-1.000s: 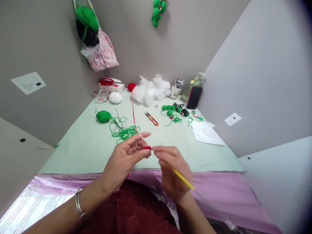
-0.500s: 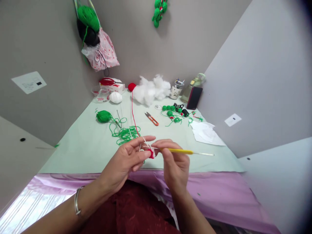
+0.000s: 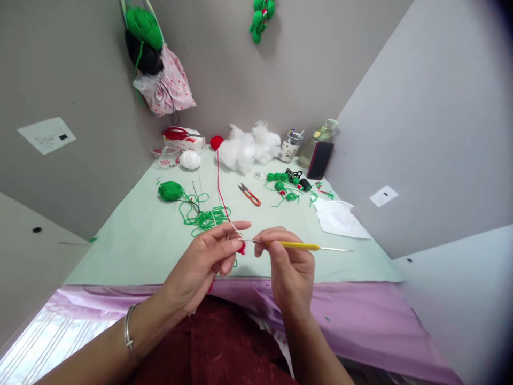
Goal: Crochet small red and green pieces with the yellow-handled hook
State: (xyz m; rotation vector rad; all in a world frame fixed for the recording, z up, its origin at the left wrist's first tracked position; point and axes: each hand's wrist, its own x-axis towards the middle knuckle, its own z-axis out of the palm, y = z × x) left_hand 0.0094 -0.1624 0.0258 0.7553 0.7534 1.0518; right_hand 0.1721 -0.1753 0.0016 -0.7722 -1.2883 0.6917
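Between thumb and fingers, my left hand (image 3: 210, 251) pinches a small red crochet piece (image 3: 242, 247), mostly hidden behind the fingertips. White yarn (image 3: 235, 230) passes by its raised index finger. My right hand (image 3: 290, 267) is closed around the yellow handle of a crochet hook (image 3: 298, 245), whose thin metal tip points left and meets the yarn at the piece. A red strand (image 3: 219, 184) runs from the red yarn ball (image 3: 217, 142) at the back of the table down to my left hand.
Green loose yarn (image 3: 206, 219) lies beyond my left hand, near a green ball (image 3: 170, 191). Orange snips (image 3: 249, 195) lie mid-table. White stuffing (image 3: 250, 148), a phone (image 3: 320, 160), green beads (image 3: 279, 185) and white paper (image 3: 340, 217) are farther back and right.
My right hand and the hook have shifted slightly right, away from my left hand. The red piece has turned and shows less beyond my left fingertips.
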